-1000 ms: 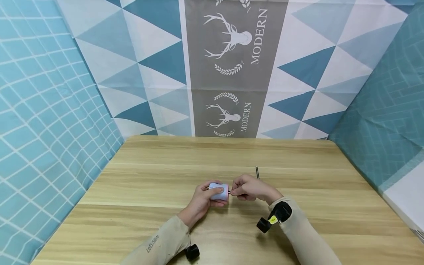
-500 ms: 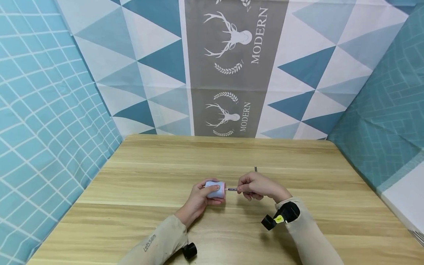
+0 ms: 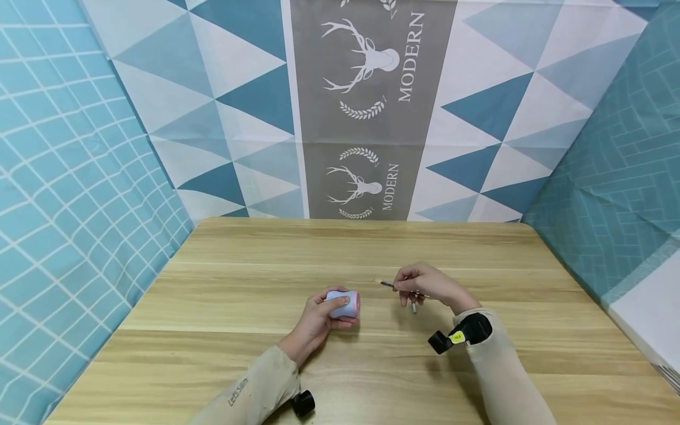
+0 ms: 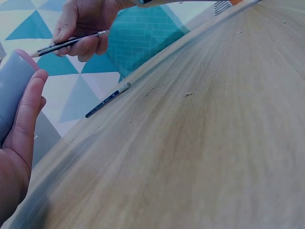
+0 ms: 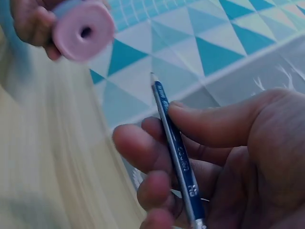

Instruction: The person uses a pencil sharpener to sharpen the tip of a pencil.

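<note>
My left hand (image 3: pixel 314 321) grips a light-blue pencil sharpener (image 3: pixel 345 310) with a pink end, thumb across its side. In the right wrist view, a round hole shows in the middle of the sharpener's pink face (image 5: pixel 99 40). My right hand (image 3: pixel 431 284) holds a dark-blue pencil (image 5: pixel 177 148) between thumb and fingers, its sharpened point aimed to the left and apart from the sharpener. A second dark pencil (image 4: pixel 107 101) lies on the table below the right hand; the fingers hide most of it in the head view.
The wooden table (image 3: pixel 255 254) extends around both hands, and small bits of debris (image 4: pixel 188 94) lie on it. Patterned cloth (image 3: pixel 361 118) hangs behind it and along the sides. A white boxy object (image 3: pixel 650 319) stands at the right edge.
The pencil has come out of the sharpener's hole. My right hand has carried it right and slightly away, over the second pencil, turning its point outward. The left hand has shifted slightly left.
</note>
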{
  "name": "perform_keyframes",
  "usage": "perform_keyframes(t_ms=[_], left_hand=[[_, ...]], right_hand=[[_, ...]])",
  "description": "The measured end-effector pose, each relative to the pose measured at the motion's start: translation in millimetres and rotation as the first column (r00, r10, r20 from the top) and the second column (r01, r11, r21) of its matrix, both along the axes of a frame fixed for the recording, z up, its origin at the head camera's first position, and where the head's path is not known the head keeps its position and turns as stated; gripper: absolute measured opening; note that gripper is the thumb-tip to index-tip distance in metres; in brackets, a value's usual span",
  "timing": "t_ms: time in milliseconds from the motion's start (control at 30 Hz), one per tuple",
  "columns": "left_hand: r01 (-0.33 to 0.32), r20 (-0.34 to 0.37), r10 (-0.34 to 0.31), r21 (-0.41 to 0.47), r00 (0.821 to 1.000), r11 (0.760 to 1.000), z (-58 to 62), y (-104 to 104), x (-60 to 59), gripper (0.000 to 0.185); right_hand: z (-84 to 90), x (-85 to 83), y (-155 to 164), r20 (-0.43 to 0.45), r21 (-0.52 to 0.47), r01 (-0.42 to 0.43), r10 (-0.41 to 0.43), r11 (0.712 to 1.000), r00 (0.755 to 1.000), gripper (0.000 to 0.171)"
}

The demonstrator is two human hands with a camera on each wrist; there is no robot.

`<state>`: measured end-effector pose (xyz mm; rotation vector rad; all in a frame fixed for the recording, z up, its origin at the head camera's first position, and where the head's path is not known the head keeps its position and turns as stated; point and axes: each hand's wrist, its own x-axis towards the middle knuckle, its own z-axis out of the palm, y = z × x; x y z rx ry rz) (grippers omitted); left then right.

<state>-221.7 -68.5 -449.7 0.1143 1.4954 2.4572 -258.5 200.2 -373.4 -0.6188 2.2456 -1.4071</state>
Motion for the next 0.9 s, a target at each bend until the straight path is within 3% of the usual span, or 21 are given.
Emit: perform_keyframes(t_ms=[233,467,667,900], left_hand=[[0.012,0.0,-0.012,-0.009,1.0,1.0,0.8,-1,0.2,0.017],[0.018,0.001,-0.018,-0.002,1.0,1.0,0.7,-1,0.2,0.017],[0.023,-0.006,-0.023,-0.003,1.0,1.0,0.7,-1,-0.3,0.017],[0.023,-0.014,-0.023,-0.001,1.0,1.0,1.1,0,0.7,0.017]], right_hand=[[0.1,-11.6,30,-0.05,-0.026,0.187,-0.188,0.982,0.981,0.024],[-10.8,-18.7,56,-0.058,-0.034,0.454,-0.455,0.89,0.888,0.032],[-24.9,-23.1,71,-0.112,0.093,0.55,-0.54,0.83,0.834,0.034],[-47.1,-31.4,80,-0.006,0.076,0.591,-0.592,0.803,0.806,0.032]])
